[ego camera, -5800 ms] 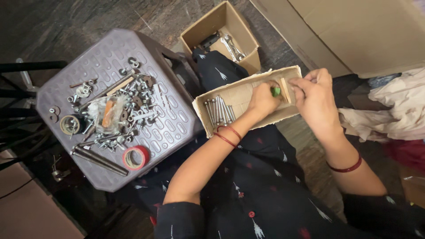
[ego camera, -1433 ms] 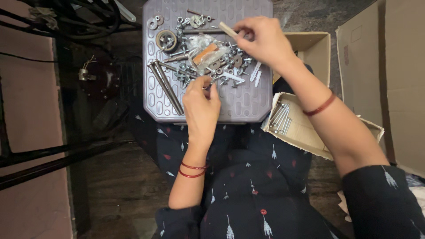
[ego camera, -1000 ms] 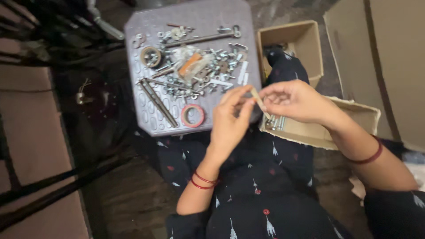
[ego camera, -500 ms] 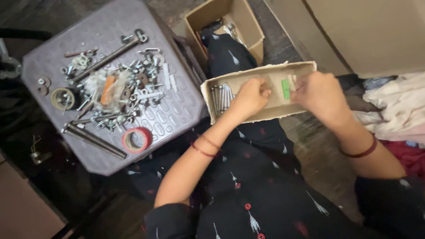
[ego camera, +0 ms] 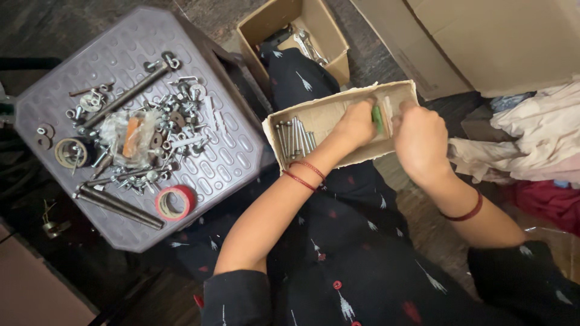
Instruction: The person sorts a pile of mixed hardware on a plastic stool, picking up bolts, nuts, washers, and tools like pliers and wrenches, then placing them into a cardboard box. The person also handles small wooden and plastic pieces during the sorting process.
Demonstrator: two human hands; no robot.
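Note:
A shallow cardboard box (ego camera: 320, 111) rests on my lap, with a row of long steel bolts (ego camera: 295, 136) at its left end. My left hand (ego camera: 356, 124) reaches into the middle of the box, its bent fingertips against a small green plastic piece (ego camera: 377, 118). My right hand (ego camera: 420, 140) is at the box's right end, knuckles up and fingers curled down inside, so its fingertips are hidden. Pale slim pieces (ego camera: 388, 115) lie between the two hands. Whether either hand pinches anything cannot be made out.
To my left stands a grey plastic stool (ego camera: 226, 154) heaped with bolts, nuts and washers (ego camera: 151, 145), two long rods (ego camera: 118, 206) and a red tape roll (ego camera: 175, 202). A deeper cardboard box (ego camera: 269, 21) with metal parts sits beyond my knees. Large cardboard (ego camera: 483, 42) and crumpled cloth (ego camera: 525, 145) lie right.
Both hands left the stool, where they picked among the hardware, carried a pale slim piece over to the lap box, and now sit inside it beside the green piece.

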